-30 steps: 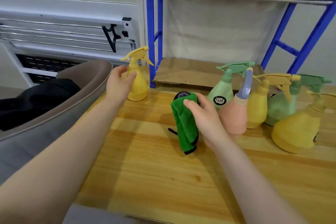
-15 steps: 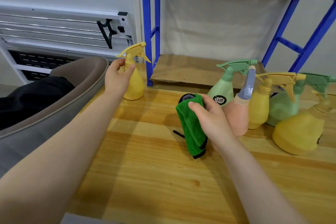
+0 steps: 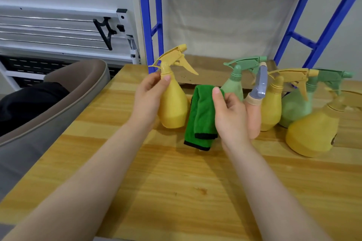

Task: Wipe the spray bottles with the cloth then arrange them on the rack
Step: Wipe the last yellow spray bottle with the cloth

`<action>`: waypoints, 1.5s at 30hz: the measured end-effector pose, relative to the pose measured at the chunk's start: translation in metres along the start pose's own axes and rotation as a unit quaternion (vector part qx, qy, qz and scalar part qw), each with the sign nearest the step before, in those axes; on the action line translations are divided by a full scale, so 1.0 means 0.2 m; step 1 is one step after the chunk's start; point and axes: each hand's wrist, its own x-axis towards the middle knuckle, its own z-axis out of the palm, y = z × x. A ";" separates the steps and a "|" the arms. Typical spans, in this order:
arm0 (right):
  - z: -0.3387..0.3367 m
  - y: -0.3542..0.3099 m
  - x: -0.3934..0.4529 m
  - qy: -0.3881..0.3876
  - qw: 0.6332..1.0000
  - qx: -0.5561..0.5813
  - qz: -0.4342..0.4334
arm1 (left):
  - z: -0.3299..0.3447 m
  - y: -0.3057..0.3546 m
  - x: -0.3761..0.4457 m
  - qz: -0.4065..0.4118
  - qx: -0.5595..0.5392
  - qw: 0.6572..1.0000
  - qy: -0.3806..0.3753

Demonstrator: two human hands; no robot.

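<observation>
- Six spray bottles show in the head view, and none stands on the blue rack [image 3: 150, 25]; its cardboard-lined lower shelf [image 3: 211, 72] behind the table carries nothing that I can see.
- One of them, the yellow spray bottle [image 3: 173, 103], is in the left hand [image 3: 148, 98], fingers wrapped round its neck and shoulder, thumb on the front. It seems held above the wooden table [image 3: 176, 182], tilted slightly.
- The right hand [image 3: 229, 115] pinches the folded green cloth [image 3: 201, 117] with thumb on top, just beside the bottle's right side. Whether cloth and bottle touch, I cannot tell.
- Both hands are close together, each clamped on its own thing.
- Five bottles wait on the table at the right: a light green bottle [image 3: 234, 84] behind the right hand, a pink bottle with a grey trigger [image 3: 254, 115], a yellow bottle [image 3: 271, 107], a green bottle [image 3: 295, 109] and a big yellow bottle [image 3: 313, 131] nearest the edge of view.
- My reading: the task is near its start. Wiping of the held bottle looks about to begin; nothing shows which bottles, if any, are already clean.
- Left to do: wipe this one, shelve it, then repeat for the other five.
</observation>
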 end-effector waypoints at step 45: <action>0.10 0.08 -0.08 -0.196 0.973 -0.022 -0.117 | 0.09 -0.01 -0.16 -0.010 -0.125 0.989 -0.076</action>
